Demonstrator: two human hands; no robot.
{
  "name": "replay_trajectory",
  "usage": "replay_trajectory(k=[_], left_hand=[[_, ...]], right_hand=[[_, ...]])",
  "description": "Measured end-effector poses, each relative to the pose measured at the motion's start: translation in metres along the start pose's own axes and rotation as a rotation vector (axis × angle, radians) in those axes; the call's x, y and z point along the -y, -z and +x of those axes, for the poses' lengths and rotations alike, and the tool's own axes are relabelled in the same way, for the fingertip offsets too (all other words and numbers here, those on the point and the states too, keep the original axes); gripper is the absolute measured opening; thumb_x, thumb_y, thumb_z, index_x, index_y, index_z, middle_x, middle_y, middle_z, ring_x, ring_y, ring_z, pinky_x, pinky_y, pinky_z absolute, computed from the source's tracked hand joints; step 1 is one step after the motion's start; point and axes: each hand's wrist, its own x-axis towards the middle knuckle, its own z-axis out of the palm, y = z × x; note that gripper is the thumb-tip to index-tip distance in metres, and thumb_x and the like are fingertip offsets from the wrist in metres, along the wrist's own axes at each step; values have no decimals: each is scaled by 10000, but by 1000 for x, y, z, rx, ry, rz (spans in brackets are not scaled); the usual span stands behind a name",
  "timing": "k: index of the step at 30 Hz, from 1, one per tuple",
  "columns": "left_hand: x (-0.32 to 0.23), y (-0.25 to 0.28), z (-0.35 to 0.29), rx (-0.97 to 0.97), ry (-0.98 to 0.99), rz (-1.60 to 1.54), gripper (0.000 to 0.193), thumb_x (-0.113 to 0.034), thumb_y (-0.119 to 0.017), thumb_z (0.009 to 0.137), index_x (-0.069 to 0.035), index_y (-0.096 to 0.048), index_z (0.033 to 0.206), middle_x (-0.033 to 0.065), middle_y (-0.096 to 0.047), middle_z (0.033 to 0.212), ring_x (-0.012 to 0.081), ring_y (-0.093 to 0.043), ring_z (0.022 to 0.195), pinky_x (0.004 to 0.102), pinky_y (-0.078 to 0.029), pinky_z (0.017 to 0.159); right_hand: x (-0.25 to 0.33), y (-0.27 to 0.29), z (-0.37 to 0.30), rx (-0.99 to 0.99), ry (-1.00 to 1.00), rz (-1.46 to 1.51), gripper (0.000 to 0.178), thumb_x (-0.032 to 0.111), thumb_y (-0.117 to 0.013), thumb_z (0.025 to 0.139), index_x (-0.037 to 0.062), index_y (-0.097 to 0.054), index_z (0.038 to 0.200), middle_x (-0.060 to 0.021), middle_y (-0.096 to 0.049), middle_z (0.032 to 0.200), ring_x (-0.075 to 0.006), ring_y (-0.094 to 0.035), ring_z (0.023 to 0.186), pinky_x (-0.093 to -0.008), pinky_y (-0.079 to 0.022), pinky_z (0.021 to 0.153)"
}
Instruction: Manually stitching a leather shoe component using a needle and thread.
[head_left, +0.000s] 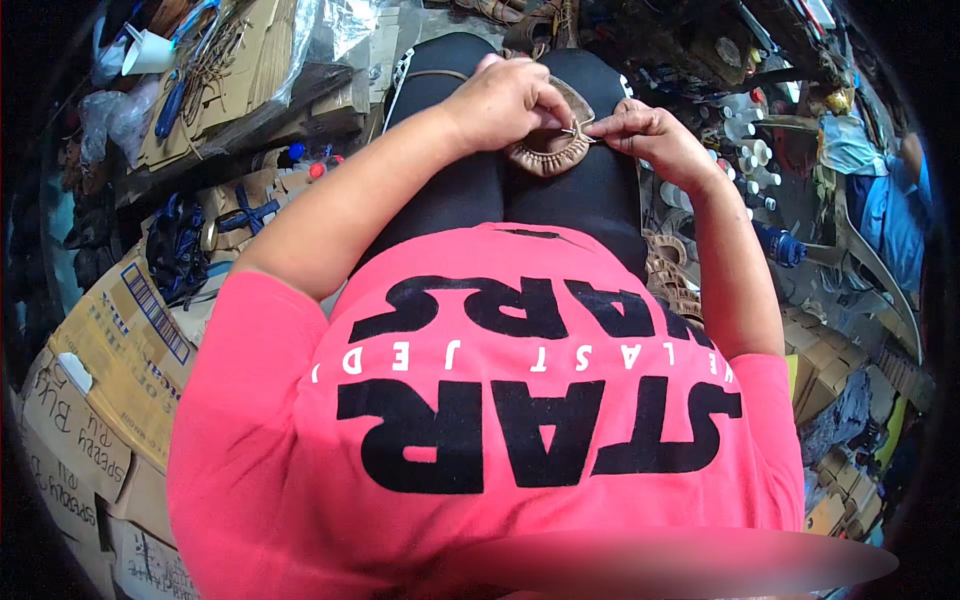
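Observation:
A brown leather shoe upper [552, 160], moccasin-like with a puckered, gathered front edge, rests over my dark-trousered thighs. My left hand [508, 102] reaches over its opening from the left, fingers curled into a pinch close to the gathered rim. Whatever lies between those fingertips is too small to make out. On the right side of the shoe, my right hand [655, 140] pinches a thin pale strand [590, 137], thread or needle-like, at the rim. Both sets of fingertips are close together there.
Flattened cardboard [235, 85] and a white cup [148, 52] lie at the far left. Cardboard boxes [110, 390] stand at the near left. Several small bottles [750, 155] crowd the right, beside blue cloth [890, 225]. More brown shoe pieces [672, 275] sit by my right hip.

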Motion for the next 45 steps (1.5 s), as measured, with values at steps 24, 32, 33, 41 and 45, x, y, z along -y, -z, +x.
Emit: replay_trajectory(k=[24,32,33,41,45], left_hand=[[-34,4,14,131,325,-49,154,-227,-679,717,-154,-693,852,44,-676,774,221,-645,772,377,-457,732],[-25,21,-1,144,144,229,97,-154,-624,782,-94,-615,858,97,-623,786,294,-587,782,380,-444,691],[-25,20,0,176,196,139,96,-141,-614,791,-82,-608,867,110,-621,782,295,-592,776,381,-450,688],[-35,12,14,273,274,-45,134,-105,-561,832,-41,-594,946,165,-640,849,336,-626,801,376,-485,695],[-34,18,16,340,199,6,158,-107,-561,835,-51,-601,978,162,-646,875,330,-630,825,371,-488,699]], right_hand=[[3,-16,7,-142,-102,182,128,78,-689,796,3,-654,893,-10,-648,832,-68,-576,779,-213,-463,737],[-6,-1,-10,-152,-134,332,157,127,-723,768,31,-617,832,15,-581,817,-70,-529,750,-206,-429,714],[-5,-4,-11,-153,-133,334,157,127,-723,768,31,-617,832,15,-581,817,-70,-529,750,-206,-429,714],[-14,-9,-29,-238,-67,203,111,106,-698,773,26,-622,763,9,-471,910,-87,-496,849,-239,-412,761],[-1,15,-51,-255,-38,270,151,187,-644,822,48,-590,801,18,-479,912,-72,-487,835,-220,-387,760]])
